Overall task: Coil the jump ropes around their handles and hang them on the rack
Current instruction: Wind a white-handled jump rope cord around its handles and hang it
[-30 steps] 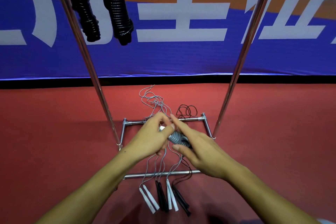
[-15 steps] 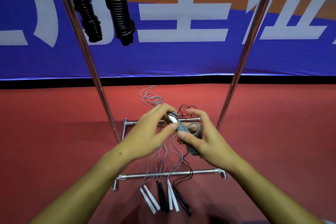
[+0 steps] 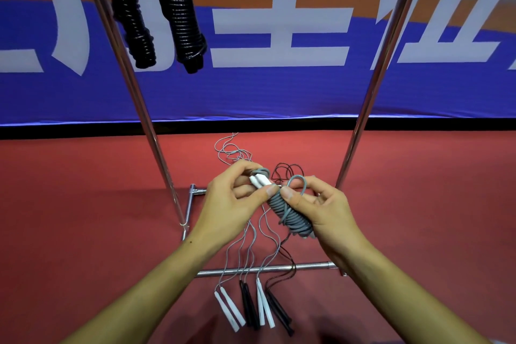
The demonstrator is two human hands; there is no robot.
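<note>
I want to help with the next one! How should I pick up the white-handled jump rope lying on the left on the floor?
Grab the white-handled jump rope by its two handles together, reaching down from above. They lie flat, side by side and nearest you, so one hand could probably close round both. Its thin grey cord runs away under the rack's bottom bar, tangled with others, so lift slowly.

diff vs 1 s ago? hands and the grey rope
The coiled grey rope has come up off the low position, its white handle ends now exposed. The right hand has drawn out a loop at the top; the left hand still pinches by the handles. Hung black ropes and floor ropes unchanged.
</note>
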